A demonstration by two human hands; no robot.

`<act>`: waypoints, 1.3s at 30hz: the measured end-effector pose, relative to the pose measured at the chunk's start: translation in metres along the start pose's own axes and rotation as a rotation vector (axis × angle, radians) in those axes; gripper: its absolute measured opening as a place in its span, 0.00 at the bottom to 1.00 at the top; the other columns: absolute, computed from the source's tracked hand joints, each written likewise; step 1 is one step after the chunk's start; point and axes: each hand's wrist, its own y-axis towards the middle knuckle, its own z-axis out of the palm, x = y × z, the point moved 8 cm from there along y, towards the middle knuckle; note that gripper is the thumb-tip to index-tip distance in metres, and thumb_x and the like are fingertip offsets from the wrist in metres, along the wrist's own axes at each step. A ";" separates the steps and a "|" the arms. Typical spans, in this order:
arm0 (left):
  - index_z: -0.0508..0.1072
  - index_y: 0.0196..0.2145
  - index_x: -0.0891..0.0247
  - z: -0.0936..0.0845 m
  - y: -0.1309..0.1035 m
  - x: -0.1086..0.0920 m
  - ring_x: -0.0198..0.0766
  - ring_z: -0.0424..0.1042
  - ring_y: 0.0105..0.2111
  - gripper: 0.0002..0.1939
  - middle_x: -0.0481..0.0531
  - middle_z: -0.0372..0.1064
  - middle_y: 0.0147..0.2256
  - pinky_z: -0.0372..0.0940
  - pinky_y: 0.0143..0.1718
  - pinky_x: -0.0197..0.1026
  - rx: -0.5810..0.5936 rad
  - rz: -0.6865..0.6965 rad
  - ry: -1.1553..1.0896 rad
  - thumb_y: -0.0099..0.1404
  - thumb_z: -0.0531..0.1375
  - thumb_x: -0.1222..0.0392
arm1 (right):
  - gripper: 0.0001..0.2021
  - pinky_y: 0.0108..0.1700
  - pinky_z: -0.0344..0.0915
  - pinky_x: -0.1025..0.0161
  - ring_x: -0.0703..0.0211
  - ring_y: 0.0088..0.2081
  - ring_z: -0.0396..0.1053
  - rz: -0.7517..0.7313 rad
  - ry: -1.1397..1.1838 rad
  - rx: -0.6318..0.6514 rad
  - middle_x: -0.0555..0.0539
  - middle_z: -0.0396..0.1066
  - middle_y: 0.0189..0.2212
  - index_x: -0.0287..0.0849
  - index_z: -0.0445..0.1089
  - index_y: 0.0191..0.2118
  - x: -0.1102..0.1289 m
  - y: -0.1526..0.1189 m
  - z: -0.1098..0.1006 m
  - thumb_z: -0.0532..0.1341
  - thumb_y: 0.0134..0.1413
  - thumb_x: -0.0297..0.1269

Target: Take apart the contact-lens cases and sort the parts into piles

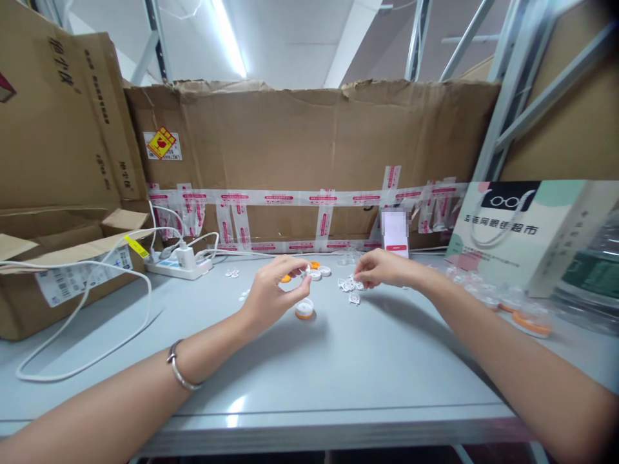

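Two hands over surface (271,380). L hand (276,287) grip clamped on small white pc (308,271), mostly hidden, so can't tell long axis. R hand (378,268) at clear pcs pile (347,284); can't tell if grip's on one. Orange/white cap (304,309) nr L hand, flat, white side up, axis vert. Carton (29,296) far L open, contents hidden.

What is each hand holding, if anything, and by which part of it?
The left hand seems to pinch a small whitish piece; its gripped part is too small to tell. Whether the right hand, at the white parts, holds one cannot be told.
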 end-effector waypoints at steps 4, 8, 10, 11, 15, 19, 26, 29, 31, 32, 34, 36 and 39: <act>0.73 0.37 0.62 0.004 -0.001 0.002 0.32 0.66 0.31 0.09 0.51 0.66 0.32 0.63 0.33 0.36 0.030 -0.003 -0.046 0.59 0.56 0.65 | 0.08 0.26 0.62 0.69 0.63 0.25 0.69 0.074 -0.108 0.177 0.48 0.71 0.22 0.38 0.69 0.28 -0.015 0.000 0.012 0.62 0.38 0.35; 0.74 0.36 0.61 0.006 -0.002 0.003 0.32 0.67 0.30 0.09 0.50 0.68 0.30 0.63 0.31 0.35 0.040 -0.012 -0.057 0.60 0.55 0.65 | 0.12 0.26 0.61 0.68 0.61 0.25 0.68 0.075 -0.116 0.095 0.49 0.71 0.20 0.40 0.68 0.31 -0.003 -0.006 0.004 0.63 0.39 0.41; 0.74 0.34 0.61 0.007 -0.001 0.005 0.32 0.67 0.28 0.07 0.50 0.70 0.29 0.63 0.31 0.35 0.042 -0.047 -0.050 0.60 0.56 0.64 | 0.14 0.26 0.61 0.66 0.60 0.26 0.68 -0.009 -0.022 0.000 0.48 0.70 0.20 0.40 0.69 0.32 0.018 -0.013 -0.002 0.62 0.42 0.46; 0.74 0.33 0.61 0.008 -0.001 0.006 0.32 0.68 0.28 0.07 0.49 0.71 0.29 0.63 0.31 0.35 0.044 -0.079 -0.061 0.60 0.56 0.63 | 0.15 0.27 0.61 0.66 0.60 0.27 0.68 -0.082 0.066 -0.028 0.48 0.71 0.22 0.41 0.69 0.32 0.032 -0.018 -0.002 0.61 0.43 0.47; 0.70 0.31 0.64 0.013 -0.004 0.012 0.32 0.70 0.27 0.06 0.49 0.71 0.27 0.66 0.29 0.34 0.065 -0.238 -0.200 0.58 0.58 0.58 | 0.16 0.30 0.61 0.66 0.62 0.31 0.67 -0.402 0.376 -0.023 0.48 0.70 0.29 0.42 0.69 0.38 0.089 -0.040 0.015 0.60 0.46 0.47; 0.60 0.34 0.62 0.021 -0.007 0.011 0.33 0.72 0.28 0.11 0.47 0.72 0.26 0.66 0.29 0.35 0.120 -0.327 -0.341 0.58 0.59 0.57 | 0.11 0.31 0.61 0.66 0.63 0.29 0.66 -0.457 0.390 -0.092 0.49 0.69 0.26 0.41 0.70 0.32 0.104 -0.047 0.022 0.58 0.49 0.43; 0.66 0.35 0.63 0.024 -0.006 0.013 0.33 0.70 0.33 0.08 0.50 0.70 0.34 0.67 0.32 0.35 0.234 -0.264 -0.151 0.58 0.58 0.58 | 0.11 0.33 0.61 0.65 0.62 0.29 0.66 -0.215 0.213 -0.321 0.48 0.69 0.26 0.41 0.69 0.30 0.034 -0.036 -0.055 0.58 0.47 0.43; 0.68 0.35 0.62 0.023 -0.005 0.018 0.33 0.69 0.33 0.07 0.49 0.70 0.33 0.65 0.32 0.35 0.279 -0.219 -0.036 0.60 0.56 0.57 | 0.10 0.28 0.60 0.65 0.62 0.24 0.64 0.016 0.083 -0.227 0.49 0.67 0.20 0.40 0.67 0.26 -0.025 -0.029 -0.071 0.61 0.42 0.42; 0.68 0.35 0.62 0.023 -0.004 0.022 0.33 0.69 0.33 0.08 0.49 0.71 0.32 0.65 0.32 0.35 0.302 -0.204 0.002 0.61 0.55 0.57 | 0.08 0.25 0.59 0.65 0.62 0.22 0.63 0.141 0.070 -0.099 0.49 0.66 0.18 0.41 0.66 0.25 -0.057 -0.026 -0.065 0.62 0.38 0.38; 0.68 0.35 0.62 0.023 -0.003 0.025 0.33 0.69 0.32 0.08 0.49 0.71 0.32 0.64 0.32 0.35 0.309 -0.204 0.011 0.61 0.54 0.56 | 0.07 0.24 0.58 0.65 0.62 0.22 0.63 0.174 0.073 -0.057 0.49 0.67 0.18 0.41 0.66 0.24 -0.067 -0.026 -0.062 0.62 0.37 0.37; 0.68 0.35 0.62 0.022 -0.001 0.030 0.33 0.69 0.32 0.09 0.50 0.71 0.32 0.64 0.32 0.36 0.343 -0.214 0.019 0.61 0.53 0.56 | 0.05 0.23 0.57 0.65 0.62 0.21 0.64 0.196 0.078 -0.019 0.49 0.67 0.18 0.42 0.65 0.23 -0.074 -0.025 -0.055 0.61 0.38 0.35; 0.69 0.36 0.62 0.025 -0.002 0.036 0.34 0.69 0.33 0.11 0.50 0.71 0.34 0.63 0.33 0.36 0.441 -0.236 0.024 0.62 0.52 0.55 | 0.03 0.21 0.55 0.66 0.62 0.21 0.64 0.205 0.089 -0.003 0.49 0.67 0.18 0.42 0.64 0.24 -0.074 -0.025 -0.049 0.60 0.39 0.34; 0.69 0.40 0.60 0.030 -0.009 0.046 0.36 0.68 0.37 0.15 0.52 0.69 0.38 0.61 0.34 0.36 0.649 -0.277 0.029 0.60 0.52 0.50 | 0.02 0.21 0.54 0.66 0.62 0.21 0.63 0.222 0.092 0.023 0.50 0.66 0.17 0.43 0.64 0.25 -0.071 -0.025 -0.043 0.59 0.40 0.33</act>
